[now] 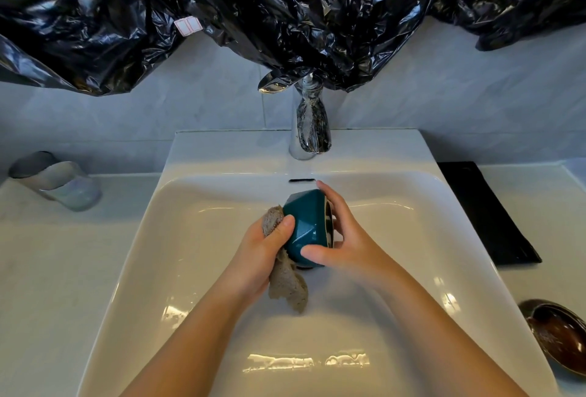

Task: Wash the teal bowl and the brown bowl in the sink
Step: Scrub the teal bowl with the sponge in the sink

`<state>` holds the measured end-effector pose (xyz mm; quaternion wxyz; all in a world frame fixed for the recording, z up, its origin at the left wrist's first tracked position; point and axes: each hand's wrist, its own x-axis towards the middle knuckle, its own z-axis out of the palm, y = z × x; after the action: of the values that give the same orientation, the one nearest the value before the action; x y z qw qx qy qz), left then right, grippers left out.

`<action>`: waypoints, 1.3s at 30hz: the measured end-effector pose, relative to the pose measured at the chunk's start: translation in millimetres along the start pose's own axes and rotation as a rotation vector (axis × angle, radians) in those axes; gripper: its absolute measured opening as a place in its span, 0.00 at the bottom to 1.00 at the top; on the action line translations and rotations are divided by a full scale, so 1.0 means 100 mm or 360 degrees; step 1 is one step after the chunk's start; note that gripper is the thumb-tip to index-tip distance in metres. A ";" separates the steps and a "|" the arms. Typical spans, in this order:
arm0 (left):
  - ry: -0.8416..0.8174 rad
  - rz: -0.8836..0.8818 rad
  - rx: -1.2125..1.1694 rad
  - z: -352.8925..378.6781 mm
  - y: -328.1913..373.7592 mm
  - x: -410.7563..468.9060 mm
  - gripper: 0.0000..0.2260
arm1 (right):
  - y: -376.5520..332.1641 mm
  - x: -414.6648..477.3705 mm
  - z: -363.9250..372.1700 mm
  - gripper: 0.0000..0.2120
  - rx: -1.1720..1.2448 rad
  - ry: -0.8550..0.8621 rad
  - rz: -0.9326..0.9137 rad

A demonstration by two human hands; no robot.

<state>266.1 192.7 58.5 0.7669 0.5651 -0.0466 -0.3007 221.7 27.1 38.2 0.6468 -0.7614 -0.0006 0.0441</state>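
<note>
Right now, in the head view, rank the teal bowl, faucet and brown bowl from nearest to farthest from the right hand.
1. teal bowl, held in the right hand.
2. faucet, behind the sink.
3. brown bowl, on the right counter.

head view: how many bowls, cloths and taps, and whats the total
bowls: 2 (teal bowl, brown bowl)
cloths: 1 (cloth)
taps: 1 (tap)
total: 4

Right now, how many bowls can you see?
2: the faceted teal bowl, held over the white sink; the glossy brown bowl, on the pale counter at right.
</note>
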 end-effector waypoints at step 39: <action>-0.0453 0.0781 0.1838 -0.06 0.17 -0.04 0.25 | 0.04 0.02 0.00 0.33 0.1655 -0.0267 0.0021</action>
<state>272.1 203.3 72.9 0.3720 0.8145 -0.4301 -0.1150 223.9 26.9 34.3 0.9366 -0.3338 -0.0256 0.1035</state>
